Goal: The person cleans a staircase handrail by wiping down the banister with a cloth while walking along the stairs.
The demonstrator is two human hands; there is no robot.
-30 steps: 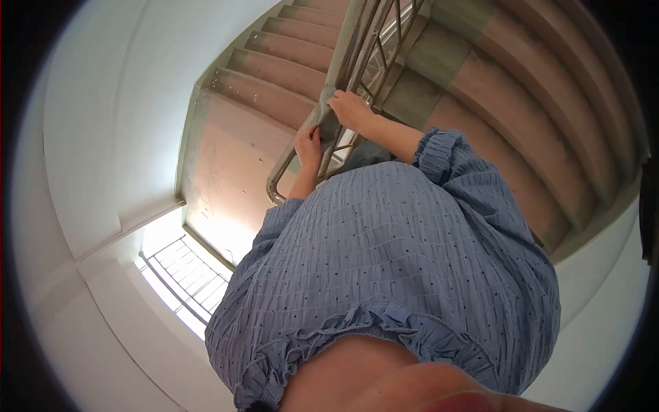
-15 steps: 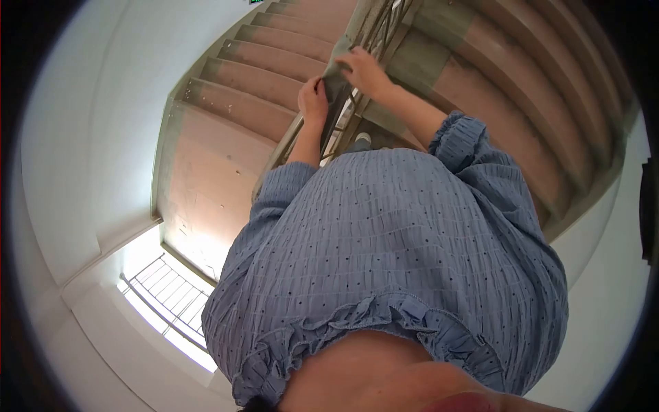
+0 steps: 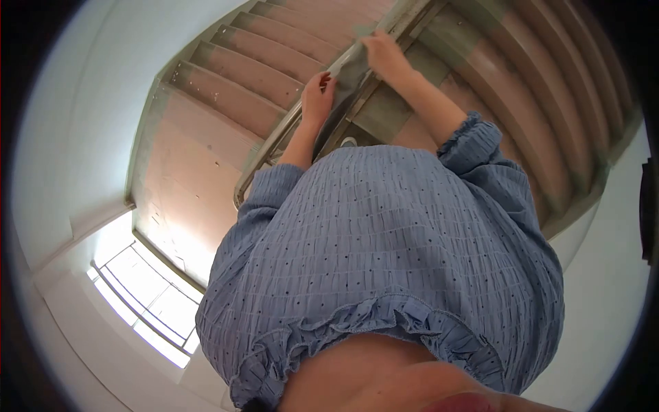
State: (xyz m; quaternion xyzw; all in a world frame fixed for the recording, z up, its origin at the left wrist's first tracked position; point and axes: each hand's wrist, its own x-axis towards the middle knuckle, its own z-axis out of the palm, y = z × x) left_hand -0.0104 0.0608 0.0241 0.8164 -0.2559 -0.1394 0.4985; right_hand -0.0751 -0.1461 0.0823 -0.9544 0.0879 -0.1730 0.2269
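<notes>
A grey cloth (image 3: 350, 74) stretches between my two hands beside the stair handrail (image 3: 292, 118). My left hand (image 3: 318, 101) is closed at the cloth's near left edge, its fingers curled beside the rail. Farther up, my right hand (image 3: 388, 58) grips the cloth's upper right side with bent fingers, slightly blurred. A pale greenish corner (image 3: 362, 31) sticks out past the right fingertips. The cloth's lower part darkens and runs down toward my body, where my blouse hides its end.
Reddish steps (image 3: 257, 60) rise on the left above a landing (image 3: 195, 147). Another flight of steps (image 3: 508, 89) lies to the right of the rail. A bright window with bars (image 3: 147, 292) is at lower left. One shoe (image 3: 349, 142) shows below me.
My right hand has moved up and to the right, and the cloth between my hands is spread wider. The view has shifted, so the stairs and window sit farther left.
</notes>
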